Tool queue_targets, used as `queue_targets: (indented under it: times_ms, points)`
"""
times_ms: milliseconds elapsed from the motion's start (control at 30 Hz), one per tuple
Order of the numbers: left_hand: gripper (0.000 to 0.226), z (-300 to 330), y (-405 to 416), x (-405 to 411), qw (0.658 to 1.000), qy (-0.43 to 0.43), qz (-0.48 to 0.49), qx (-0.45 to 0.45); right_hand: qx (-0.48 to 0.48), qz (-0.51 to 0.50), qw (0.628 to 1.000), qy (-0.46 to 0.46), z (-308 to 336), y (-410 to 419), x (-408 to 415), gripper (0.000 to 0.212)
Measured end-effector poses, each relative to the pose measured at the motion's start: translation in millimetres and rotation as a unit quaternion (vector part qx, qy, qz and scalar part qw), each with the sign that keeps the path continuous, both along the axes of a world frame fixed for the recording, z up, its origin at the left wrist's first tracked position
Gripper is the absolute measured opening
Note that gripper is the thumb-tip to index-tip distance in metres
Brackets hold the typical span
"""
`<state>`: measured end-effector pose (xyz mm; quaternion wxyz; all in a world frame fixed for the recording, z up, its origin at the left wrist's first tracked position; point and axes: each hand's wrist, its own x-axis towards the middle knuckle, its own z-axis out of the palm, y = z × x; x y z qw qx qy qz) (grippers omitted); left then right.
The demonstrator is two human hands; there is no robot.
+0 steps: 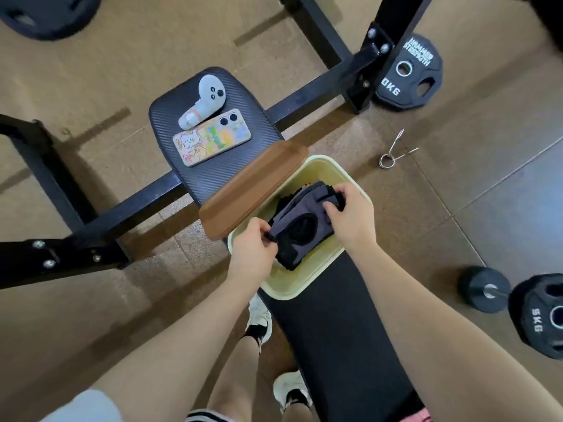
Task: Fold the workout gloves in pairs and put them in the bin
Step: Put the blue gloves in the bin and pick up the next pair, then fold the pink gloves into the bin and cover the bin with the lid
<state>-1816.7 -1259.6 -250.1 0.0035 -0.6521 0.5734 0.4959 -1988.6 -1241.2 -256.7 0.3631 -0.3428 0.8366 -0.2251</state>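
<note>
Near the camera, the left hand (254,243) and the right hand (353,213) each pinch one end of the folded grey gloves (301,228) just above the pale bin (292,284), so I judge this pair is almost stored.

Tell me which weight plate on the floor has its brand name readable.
The plate leaning by the rack post, top right: it shows "Hammer Strength". The right-edge plate shows only "5KG"; the top-left plate shows no text.
</note>
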Motion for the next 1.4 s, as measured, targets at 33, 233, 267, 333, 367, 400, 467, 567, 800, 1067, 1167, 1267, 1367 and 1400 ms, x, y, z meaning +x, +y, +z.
queue_targets:
  times_ms: [33, 233, 267, 333, 367, 400, 467, 567, 800, 1067, 1167, 1267, 1367, 1400]
  points:
    - [0.016, -8.6, -3.1, -3.4, 1.000, -0.011, 0.014, 0.020, 0.029, 0.009, 1.000, 0.005, -11.1, -7.1, -0.5, 0.026]
    - [0.022, -41.0, -1.3, -13.8, 0.991, -0.054, 0.070, 0.099, 0.128, 0.058, 0.990, 0.023, -53.5, -17.3, 3.0, 0.036]
    - [0.023, -41.8, -1.2, -14.1, 0.991, -0.054, 0.075, 0.101, 0.134, 0.065, 0.989, 0.023, -55.3, -17.0, 4.3, 0.039]
    - [0.031, -39.9, -3.0, -15.0, 0.991, -0.059, 0.051, 0.106, 0.137, 0.080, 0.987, 0.029, -54.3, -16.1, 6.4, 0.047]
    - [0.040, -36.5, -3.4, -15.5, 0.992, -0.066, 0.023, 0.108, 0.133, 0.095, 0.985, 0.051, -50.9, -14.7, 6.9, 0.051]
    - [0.049, -31.9, -2.3, -15.7, 0.991, -0.079, -0.016, 0.108, 0.122, 0.113, 0.983, 0.081, -45.7, -11.7, 6.8, 0.053]
    - [0.067, -18.4, 5.6, -14.5, 0.980, -0.126, -0.127, 0.086, 0.082, 0.133, 0.983, 0.100, -29.9, -0.6, 4.6, 0.054]
    - [0.074, 5.8, 22.0, -8.4, 0.953, -0.165, -0.256, -0.007, 0.057, 0.087, 0.995, 0.003, 3.8, 29.3, -1.3, 0.046]
    - [0.034, 41.7, 79.2, -28.5, 0.925, -0.003, -0.380, -0.024, 0.090, -0.050, 0.995, 0.003, 48.4, 152.0, -22.9, 0.028]
    - [0.028, 31.2, 207.9, -72.4, 0.861, -0.007, -0.509, -0.003, 0.161, -0.209, 0.963, -0.048, 42.7, 356.6, -29.0, 0.022]
    - [0.028, 10.6, 268.3, -83.2, 0.860, -0.010, -0.510, 0.024, 0.200, -0.236, 0.948, -0.073, 29.0, 439.9, -22.9, 0.026]
    - [0.028, -14.7, 324.9, -95.0, 0.869, -0.015, -0.491, 0.056, 0.208, -0.269, 0.938, -0.058, 0.0, 514.7, -20.9, 0.025]
    - [0.030, -38.6, 368.3, -109.0, 0.880, -0.018, -0.469, 0.070, 0.195, -0.294, 0.934, -0.060, -32.3, 556.2, -29.9, 0.034]
    - [0.031, -45.1, 378.6, -113.8, 0.884, -0.016, -0.462, 0.071, 0.182, -0.302, 0.934, -0.059, -43.5, 560.5, -35.1, 0.038]
